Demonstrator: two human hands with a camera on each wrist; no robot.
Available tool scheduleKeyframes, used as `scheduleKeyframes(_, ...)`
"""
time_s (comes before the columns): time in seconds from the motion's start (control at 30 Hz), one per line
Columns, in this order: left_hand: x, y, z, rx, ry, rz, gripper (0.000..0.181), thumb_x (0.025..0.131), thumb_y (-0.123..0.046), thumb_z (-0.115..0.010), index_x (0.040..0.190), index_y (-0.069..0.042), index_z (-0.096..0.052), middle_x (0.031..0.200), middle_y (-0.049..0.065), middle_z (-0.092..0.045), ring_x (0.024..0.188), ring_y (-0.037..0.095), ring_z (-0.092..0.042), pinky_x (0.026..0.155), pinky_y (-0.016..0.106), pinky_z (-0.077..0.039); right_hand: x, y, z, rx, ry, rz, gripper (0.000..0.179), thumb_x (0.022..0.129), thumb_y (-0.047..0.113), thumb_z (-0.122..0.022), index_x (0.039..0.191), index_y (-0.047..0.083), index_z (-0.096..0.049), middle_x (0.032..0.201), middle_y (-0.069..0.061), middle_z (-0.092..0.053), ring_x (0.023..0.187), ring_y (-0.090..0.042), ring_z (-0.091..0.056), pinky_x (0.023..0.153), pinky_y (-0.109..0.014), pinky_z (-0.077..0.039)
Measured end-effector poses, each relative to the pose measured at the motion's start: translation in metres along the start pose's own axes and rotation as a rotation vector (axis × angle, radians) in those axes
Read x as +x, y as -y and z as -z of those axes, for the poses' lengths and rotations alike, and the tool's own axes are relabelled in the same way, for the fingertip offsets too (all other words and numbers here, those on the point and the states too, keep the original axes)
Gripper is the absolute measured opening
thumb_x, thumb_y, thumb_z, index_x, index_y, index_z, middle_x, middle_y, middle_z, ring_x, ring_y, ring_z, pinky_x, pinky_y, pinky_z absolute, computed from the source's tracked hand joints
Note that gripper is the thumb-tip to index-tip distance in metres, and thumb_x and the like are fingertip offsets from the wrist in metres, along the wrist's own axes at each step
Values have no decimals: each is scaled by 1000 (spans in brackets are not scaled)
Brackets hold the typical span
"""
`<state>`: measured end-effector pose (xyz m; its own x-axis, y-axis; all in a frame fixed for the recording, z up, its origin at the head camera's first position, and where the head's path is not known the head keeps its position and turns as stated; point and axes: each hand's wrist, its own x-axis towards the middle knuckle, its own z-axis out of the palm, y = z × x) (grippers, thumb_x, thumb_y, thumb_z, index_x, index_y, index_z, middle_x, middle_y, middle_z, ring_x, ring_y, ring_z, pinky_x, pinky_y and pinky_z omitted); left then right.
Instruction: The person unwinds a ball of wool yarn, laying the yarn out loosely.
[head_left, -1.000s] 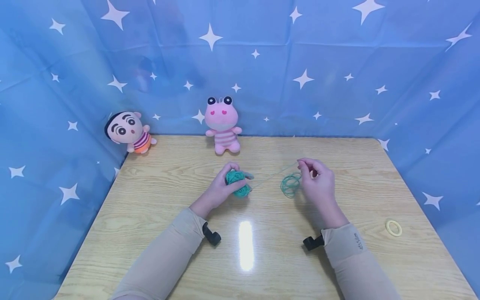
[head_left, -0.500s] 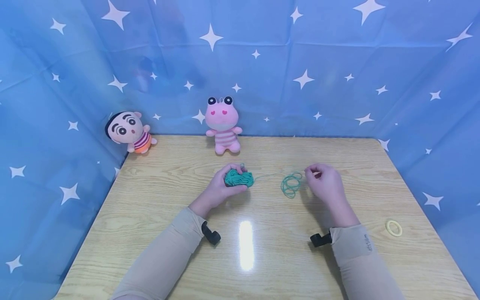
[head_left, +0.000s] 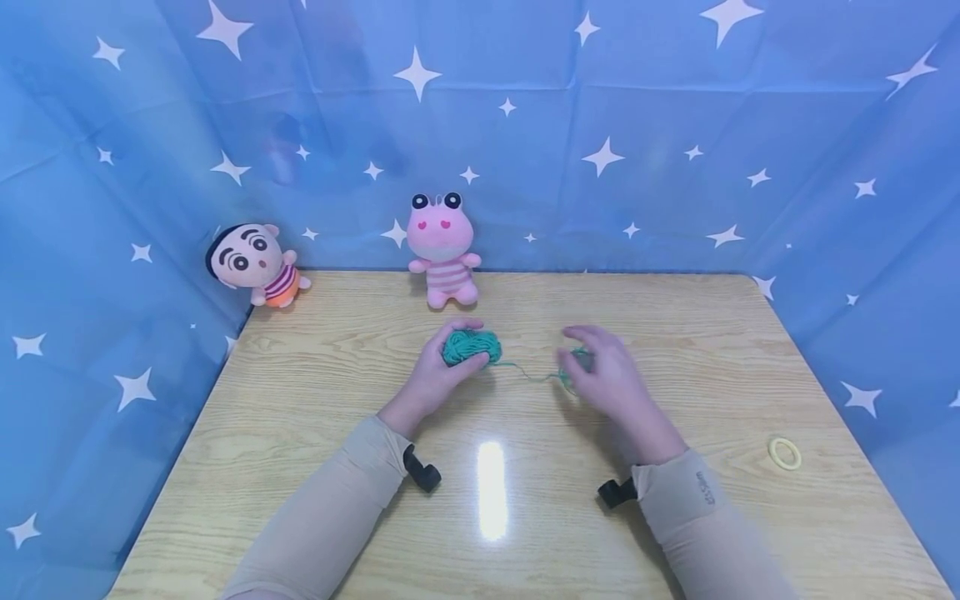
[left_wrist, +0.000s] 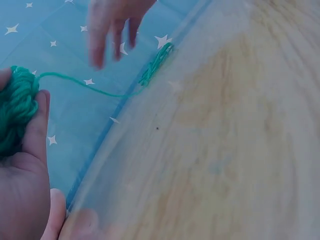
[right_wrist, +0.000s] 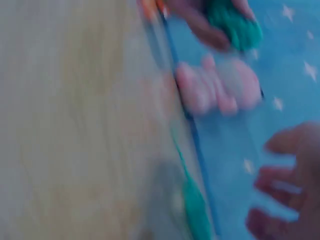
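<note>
"Teal yarn, wound into a plump skein. Where is it, exactly?"

"In the person's left grip, raised over the counter and well in front of the pink plush toy. The thumb lies along the near side and the fingers wrap the far side."

"And the right grip?"

"Wide, with thumb and fingers spread above a loose coil of yarn on the counter. The left wrist view shows a gap between fingertips and coil, so I'd say it holds nothing. The right wrist view is too blurred to add much."

"Are the skein and coil joined?"

"Yes, by a slack strand that dips between them."

"How would you expect it to handle?"

"Light and soft, I'd guess, squashing easily under pressure. Not slippery, not fragile, but prone to tangling. The strand looks thin enough to snag or drag loops along."

"So where to take hold?"

"The skein around its middle, as now, firmly enough that the windings don't slide off. For the coil, I'd gather all its loops in one gentle pinch, since catching only one could pull a knot."
</note>
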<state>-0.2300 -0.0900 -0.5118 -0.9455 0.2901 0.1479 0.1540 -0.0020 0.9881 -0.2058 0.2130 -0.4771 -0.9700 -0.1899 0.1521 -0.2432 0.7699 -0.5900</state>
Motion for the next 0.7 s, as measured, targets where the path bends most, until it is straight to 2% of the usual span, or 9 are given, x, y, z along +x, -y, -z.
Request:
scheduleKeyframes(0.07,-1,-2,-1,-10,11,-7,43,101,-11,-79,141,-13,-63,145,10,-69,130,17,-66,114,26,-54,1,15,-15,121,34,64,53,112,37,-64,155,6,-59,159,-20,-61,139,-48,-63,117,-65,-53)
scheduleKeyframes(0.13,-1,-3,-1,-14,18,-16,41,100,-9,-80,137,-10,-64,144,11,-69,130,17,-66,114,27,-54,1,27,-29,195,68,105,54,112,37,-65,155,6,-59,154,-16,-66,132,-42,-70,111,-59,-60)
scheduleKeyframes(0.23,-1,-2,-2,-16,25,-35,41,98,-5,-80,135,-9,-64,145,12,-69,131,18,-66,115,29,-54,2,40,-42,235,73,133,45,110,32,-69,148,8,-67,136,-9,-78,124,-32,-75,106,-53,-63)
scheduleKeyframes(0.3,-1,-1,-2,-29,34,-47,40,97,-2,-79,133,-7,-64,147,12,-70,135,20,-66,117,29,-54,2,45,-46,223,47,144,36,108,26,-72,139,9,-74,121,-7,-83,113,-28,-78,101,-50,-65)
scheduleKeyframes(0.4,-1,-1,-2,-65,58,-61,36,98,0,-77,129,-7,-61,150,14,-69,141,24,-66,119,29,-53,2,47,-48,213,19,137,23,105,21,-76,126,11,-82,109,-4,-85,103,-24,-79,97,-50,-66)
scheduleKeyframes(0.5,-2,-2,-2,-117,75,-52,33,99,1,-75,125,-10,-57,149,16,-70,141,25,-67,117,28,-55,1,46,-45,212,12,111,18,106,21,-75,119,13,-84,111,-3,-85,103,-23,-79,98,-52,-65)
scheduleKeyframes(0.6,-2,-3,-2,-129,56,-25,34,98,-1,-75,122,-13,-55,139,12,-73,128,18,-72,106,25,-60,1,43,-38,221,-19,88,18,108,24,-73,119,14,-83,110,-1,-85,104,-22,-78,95,-50,-65)
scheduleKeyframes(0.7,-2,-3,-1,-129,41,-1,40,96,-2,-76,129,-9,-54,130,8,-68,116,10,-70,98,21,-60,1,41,-31,239,-83,75,18,109,25,-72,118,14,-82,104,0,-84,101,-21,-74,87,-39,-63)
